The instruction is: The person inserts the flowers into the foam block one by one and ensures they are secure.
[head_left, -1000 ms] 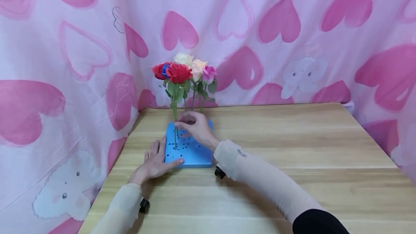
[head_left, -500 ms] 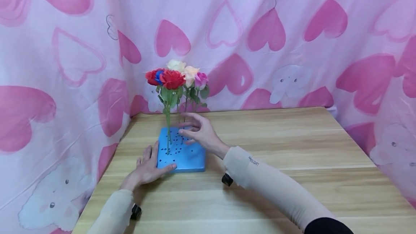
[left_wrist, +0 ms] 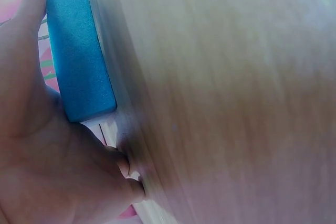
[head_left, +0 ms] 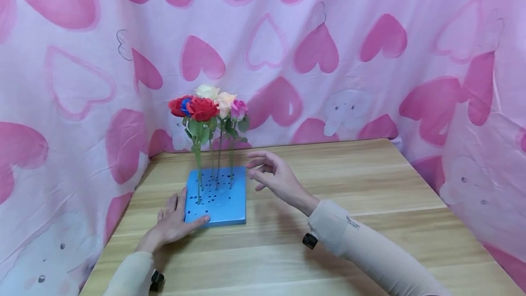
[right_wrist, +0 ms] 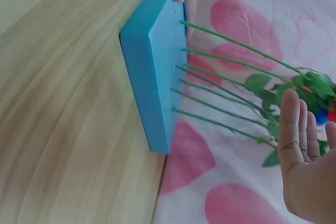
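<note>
A blue foam block (head_left: 226, 211) pierced with several small holes lies on the table, with artificial roses standing upright in it. Nearest are red roses (head_left: 203, 109) and a blue rose (head_left: 186, 106); behind and right stand a white rose (head_left: 207, 91), a peach rose (head_left: 225, 104) and a magenta rose (head_left: 239, 110). My left hand (head_left: 170, 223) rests at the block's front left corner, thumb on top, fingers along the side. Just right of the block, my right hand (head_left: 279, 182) hovers holding nothing, its fingers loosely bent. Green stems (right_wrist: 226, 100) enter the block in the right wrist view.
A wood-grain table (head_left: 349, 186) carries the block on its left half. Pink heart-patterned cloth (head_left: 263, 35) hangs behind and at both sides, close behind the flowers. Dark wrist cameras (head_left: 310, 241) hang below both sleeves.
My right hand has let go of the stem of a front rose and drawn away to the right, off the block. My left hand stays at the block's corner. The head view has shifted.
</note>
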The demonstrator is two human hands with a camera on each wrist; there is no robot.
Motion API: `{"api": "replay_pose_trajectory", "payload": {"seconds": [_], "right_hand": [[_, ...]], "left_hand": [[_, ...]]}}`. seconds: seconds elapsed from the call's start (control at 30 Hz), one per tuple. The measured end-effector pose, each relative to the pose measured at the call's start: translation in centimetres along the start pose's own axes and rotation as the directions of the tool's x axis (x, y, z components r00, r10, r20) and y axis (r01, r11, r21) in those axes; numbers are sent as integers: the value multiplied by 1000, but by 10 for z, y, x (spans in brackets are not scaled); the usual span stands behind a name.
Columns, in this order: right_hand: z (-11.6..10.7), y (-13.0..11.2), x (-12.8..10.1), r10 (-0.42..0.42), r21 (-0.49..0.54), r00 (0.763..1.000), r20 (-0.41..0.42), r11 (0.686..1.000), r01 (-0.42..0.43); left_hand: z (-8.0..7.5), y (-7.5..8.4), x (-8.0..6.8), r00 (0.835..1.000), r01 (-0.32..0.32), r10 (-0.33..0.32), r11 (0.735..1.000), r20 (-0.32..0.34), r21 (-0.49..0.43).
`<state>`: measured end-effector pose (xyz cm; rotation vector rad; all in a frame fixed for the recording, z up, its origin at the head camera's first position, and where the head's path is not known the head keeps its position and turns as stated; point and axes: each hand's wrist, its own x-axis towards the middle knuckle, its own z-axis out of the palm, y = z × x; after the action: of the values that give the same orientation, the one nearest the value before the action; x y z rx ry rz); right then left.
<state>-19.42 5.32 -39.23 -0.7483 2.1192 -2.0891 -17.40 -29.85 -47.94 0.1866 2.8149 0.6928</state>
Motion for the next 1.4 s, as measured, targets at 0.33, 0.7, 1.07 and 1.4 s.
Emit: {"api": "replay_pose_trajectory", "payload": {"seconds": [0.33, 0.7, 1.07, 1.4], "right_hand": [[-28, -20, -24, -67, -58, 993, -93, 996, 62], [-56, -38, -45, -117, -17, 981, -157, 993, 116], [-102, -37, -64, -146, -80, 964, -220, 988, 131], [-118, -30, -77, -109, -307, 972, -208, 951, 41]], "left_hand": [[-8, -7, 0, 1000, -10, 10, 1000, -20, -15], [-10, -8, 5, 1000, -6, 5, 1000, -21, -22], [-12, -7, 7, 999, -23, 22, 999, -38, -26], [-13, -17, 1, 1000, 3, -3, 1000, -14, 16]]}}
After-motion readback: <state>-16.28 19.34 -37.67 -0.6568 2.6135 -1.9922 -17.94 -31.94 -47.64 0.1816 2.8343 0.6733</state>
